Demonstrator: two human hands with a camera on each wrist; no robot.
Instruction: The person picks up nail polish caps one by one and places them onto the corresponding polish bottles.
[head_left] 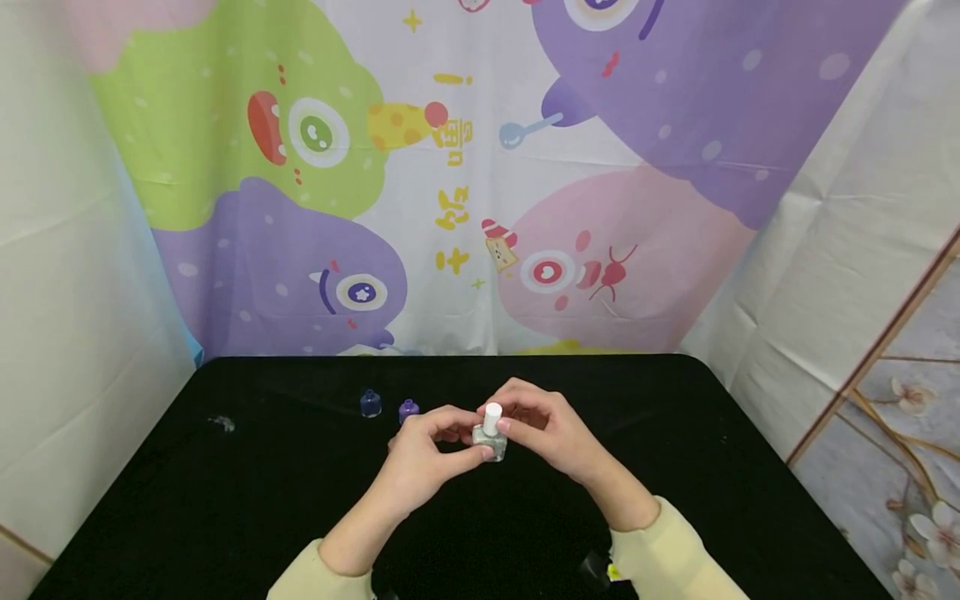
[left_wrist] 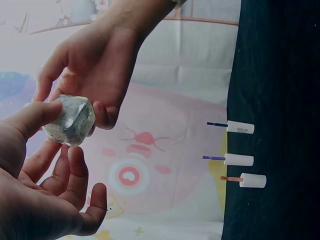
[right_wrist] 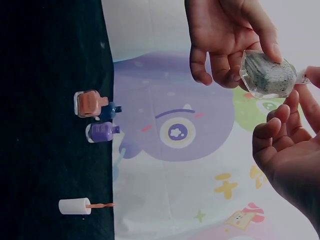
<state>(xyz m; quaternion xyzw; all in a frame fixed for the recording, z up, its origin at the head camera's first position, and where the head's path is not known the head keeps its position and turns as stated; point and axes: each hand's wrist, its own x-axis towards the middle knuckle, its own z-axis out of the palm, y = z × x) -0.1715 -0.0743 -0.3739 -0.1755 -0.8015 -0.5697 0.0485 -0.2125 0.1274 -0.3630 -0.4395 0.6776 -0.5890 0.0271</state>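
A nail polish bottle [head_left: 489, 447] with clear, speckled contents and a white cap [head_left: 492, 418] is held upright between the two hands. My left hand [head_left: 426, 457] grips the glass body between thumb and fingers. My right hand [head_left: 553, 429] pinches the white cap with thumb and fingertips. In the right wrist view, the bottle [right_wrist: 267, 75] shows dark flecks inside, and the right hand [right_wrist: 295, 137] covers most of the cap.
Capless bottles stand on the black table: dark blue [head_left: 371, 404], purple [head_left: 408, 409] and orange [right_wrist: 90, 103]. White brush caps [left_wrist: 240, 127] lie in the left wrist view with brushes dark blue, purple and orange. A crumpled clear scrap [head_left: 222, 423] lies at left; a printed curtain hangs behind.
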